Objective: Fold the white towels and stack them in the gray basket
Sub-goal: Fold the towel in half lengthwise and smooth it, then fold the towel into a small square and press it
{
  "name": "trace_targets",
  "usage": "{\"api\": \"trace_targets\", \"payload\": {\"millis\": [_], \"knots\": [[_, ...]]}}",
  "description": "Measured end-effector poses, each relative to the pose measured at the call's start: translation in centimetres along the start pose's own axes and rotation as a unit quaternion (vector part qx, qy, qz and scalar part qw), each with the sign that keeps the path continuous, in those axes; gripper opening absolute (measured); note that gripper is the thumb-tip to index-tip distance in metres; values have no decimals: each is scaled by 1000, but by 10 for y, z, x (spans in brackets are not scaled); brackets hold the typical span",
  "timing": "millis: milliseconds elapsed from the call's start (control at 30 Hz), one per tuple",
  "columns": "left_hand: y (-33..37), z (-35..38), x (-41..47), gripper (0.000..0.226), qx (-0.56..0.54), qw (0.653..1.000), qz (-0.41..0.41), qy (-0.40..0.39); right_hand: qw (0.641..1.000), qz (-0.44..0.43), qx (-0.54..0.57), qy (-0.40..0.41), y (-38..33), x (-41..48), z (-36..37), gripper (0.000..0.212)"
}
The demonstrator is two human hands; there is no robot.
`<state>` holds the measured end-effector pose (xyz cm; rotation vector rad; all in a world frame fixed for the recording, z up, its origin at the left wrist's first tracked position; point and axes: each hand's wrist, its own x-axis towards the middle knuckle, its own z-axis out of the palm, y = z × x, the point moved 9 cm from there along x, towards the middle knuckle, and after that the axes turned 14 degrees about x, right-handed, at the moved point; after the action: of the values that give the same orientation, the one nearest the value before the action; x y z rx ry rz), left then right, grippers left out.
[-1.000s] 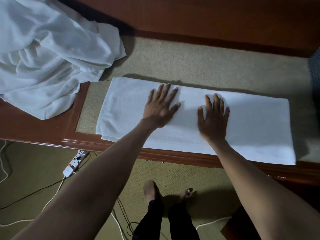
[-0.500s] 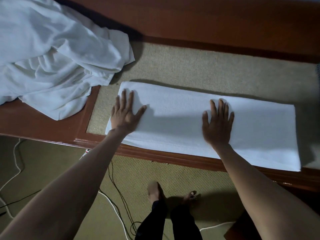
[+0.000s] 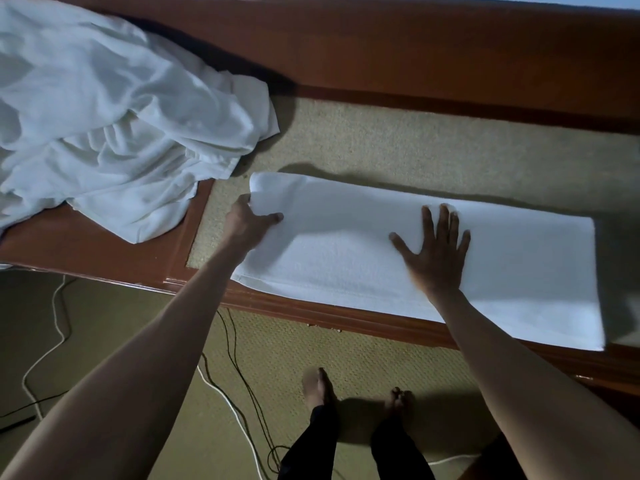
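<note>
The surface (image 3: 415, 143) carries a crumpled towel heap (image 3: 114, 133) far left and the long folded towel (image 3: 346, 258) along its near edge. The right hand (image 3: 434, 251) presses flat, fingers apart, anchoring the middle. The left hand (image 3: 247, 225) has its grip clamped on the left end, probably to fold it rightward.

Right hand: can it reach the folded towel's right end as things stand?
Probably yes. The right hand lies flat mid-towel, holding nothing, and the folded towel runs bare from there to its right end.
</note>
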<state>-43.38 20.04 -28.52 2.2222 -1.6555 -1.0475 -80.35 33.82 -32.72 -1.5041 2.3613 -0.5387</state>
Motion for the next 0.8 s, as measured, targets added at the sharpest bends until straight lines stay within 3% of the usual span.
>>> {"api": "trace_targets", "payload": {"millis": [200,367,567,800], "knots": [[60,-7,-43,85,53,997,55,16,994,-54,-25,-92,17,-9,-15,92],[154,14,-101,77,135,982,129,37,988,-65,-42,-131,70,-20,-46,89],[239,93,-175,68,150,970,186,33,989,-60,-37,-130,154,-26,-82,84],[298,211,-239,57,128,961,245,-15,996,-52,7,-72,232,-38,-116,75]]}}
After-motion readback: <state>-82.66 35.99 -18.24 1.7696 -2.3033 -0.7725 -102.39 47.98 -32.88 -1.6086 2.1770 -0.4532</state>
